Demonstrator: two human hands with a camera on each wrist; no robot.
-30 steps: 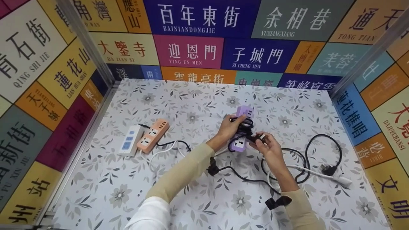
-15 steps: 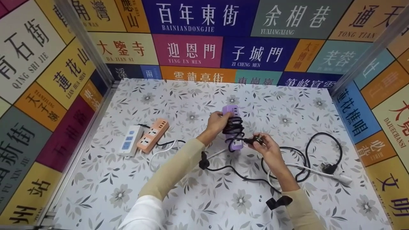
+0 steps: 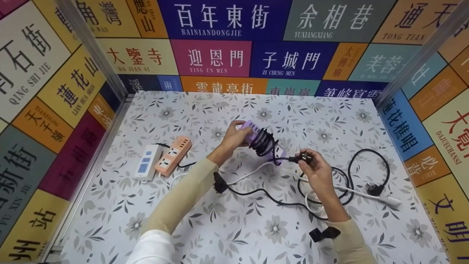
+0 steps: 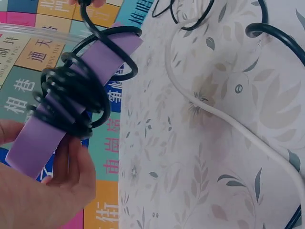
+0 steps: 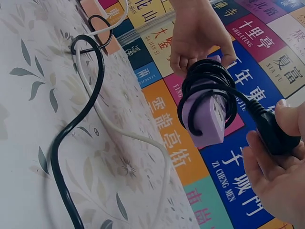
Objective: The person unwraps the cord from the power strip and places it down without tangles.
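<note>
The long purple plastic power strip [image 5: 202, 121] is now slanting, its far end swinging leftward since the earlier frame, while the black moulded plug [image 3: 305, 157] is sitting farther right. The left hand [image 3: 234, 135] is gripping the strip's far end, thumb above and fingers beneath, holding it over the flower-patterned table [image 3: 198, 113]. The right hand [image 3: 317, 167] is pinching the plug. Glossy black cord [image 3: 263, 142] is wrapping the strip's middle in stacked loops. Handling this well probably means keeping the left grip off the loops, leading the plug round without yanking, and staying clear of the white cable [image 4: 238, 126] lying below.
</note>
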